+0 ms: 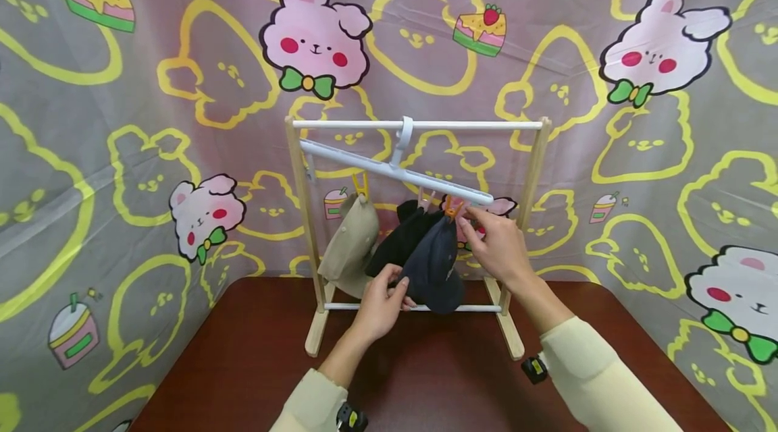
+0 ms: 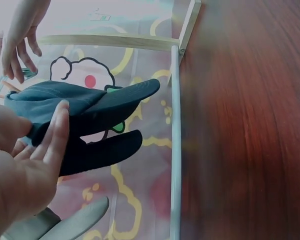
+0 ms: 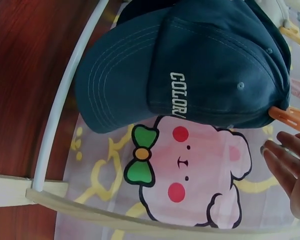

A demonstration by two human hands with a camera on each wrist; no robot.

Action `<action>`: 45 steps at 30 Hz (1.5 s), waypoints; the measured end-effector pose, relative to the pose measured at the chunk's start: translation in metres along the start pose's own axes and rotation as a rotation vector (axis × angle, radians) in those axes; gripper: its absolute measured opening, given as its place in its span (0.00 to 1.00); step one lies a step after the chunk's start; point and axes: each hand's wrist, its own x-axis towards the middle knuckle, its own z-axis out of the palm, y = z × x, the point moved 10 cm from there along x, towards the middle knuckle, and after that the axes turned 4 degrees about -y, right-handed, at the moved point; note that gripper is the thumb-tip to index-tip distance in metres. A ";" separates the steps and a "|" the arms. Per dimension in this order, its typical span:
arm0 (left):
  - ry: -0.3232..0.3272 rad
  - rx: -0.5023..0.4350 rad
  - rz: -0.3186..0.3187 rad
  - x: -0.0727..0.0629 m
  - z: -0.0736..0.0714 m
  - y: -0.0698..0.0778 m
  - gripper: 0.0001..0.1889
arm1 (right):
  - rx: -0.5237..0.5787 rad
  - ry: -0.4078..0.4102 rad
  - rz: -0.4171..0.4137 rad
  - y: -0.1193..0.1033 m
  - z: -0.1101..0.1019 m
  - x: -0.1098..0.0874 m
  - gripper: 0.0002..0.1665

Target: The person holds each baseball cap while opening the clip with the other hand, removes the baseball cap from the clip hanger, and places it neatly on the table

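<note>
A navy cap [image 1: 431,263] with pale lettering hangs by an orange clip [image 1: 452,206] from the low right end of a tilted white hanger [image 1: 395,172]. My left hand [image 1: 383,302] pinches the cap's lower left edge between thumb and fingers, as the left wrist view shows. Beside the orange clip is my right hand [image 1: 500,243], its fingers [image 3: 280,159] loosely bent with nothing between them. Behind the navy cap hangs a black cap [image 1: 398,239] under a pink clip [image 1: 424,197]. Farther left, a yellow clip [image 1: 361,185] holds a beige cap [image 1: 351,239].
The hanger hooks over the white top bar [image 1: 474,125] of a small wooden rack [image 1: 296,202]. A lower white bar [image 1: 480,308] joins its feet on the dark red-brown table [image 1: 243,364]. Patterned cloth [image 1: 200,81] surrounds the table's back and sides.
</note>
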 end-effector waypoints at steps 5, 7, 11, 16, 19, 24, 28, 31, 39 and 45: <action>-0.083 -0.064 0.003 -0.003 0.002 0.000 0.10 | -0.047 0.051 -0.053 -0.009 0.003 0.006 0.10; -0.107 -0.080 -0.002 -0.005 0.003 0.000 0.11 | -0.064 0.068 -0.075 -0.012 0.005 0.008 0.12; -0.138 -0.094 -0.007 -0.007 0.002 -0.002 0.12 | -0.139 0.114 -0.094 -0.015 0.007 0.011 0.18; -0.170 -0.121 -0.001 -0.008 0.002 -0.002 0.11 | -0.217 0.181 -0.069 -0.019 0.006 0.018 0.20; -0.176 -0.132 0.002 -0.009 0.001 -0.003 0.11 | -0.248 0.212 -0.051 -0.021 0.006 0.022 0.23; -0.184 -0.150 0.019 -0.010 0.000 -0.004 0.11 | -0.300 0.242 -0.022 -0.021 0.007 0.025 0.28; -0.210 -0.182 0.018 -0.011 0.001 -0.004 0.11 | -0.294 0.270 -0.015 -0.021 0.007 0.023 0.28; -0.224 -0.208 0.003 -0.012 -0.001 -0.004 0.12 | -0.267 0.295 -0.021 -0.021 0.007 0.022 0.29; -0.152 -0.203 -0.037 -0.013 -0.015 -0.007 0.12 | -0.235 0.364 -0.083 -0.030 0.003 0.023 0.29; -0.108 -0.274 -0.060 -0.015 -0.015 -0.010 0.11 | -0.248 0.379 -0.113 -0.033 0.003 0.023 0.27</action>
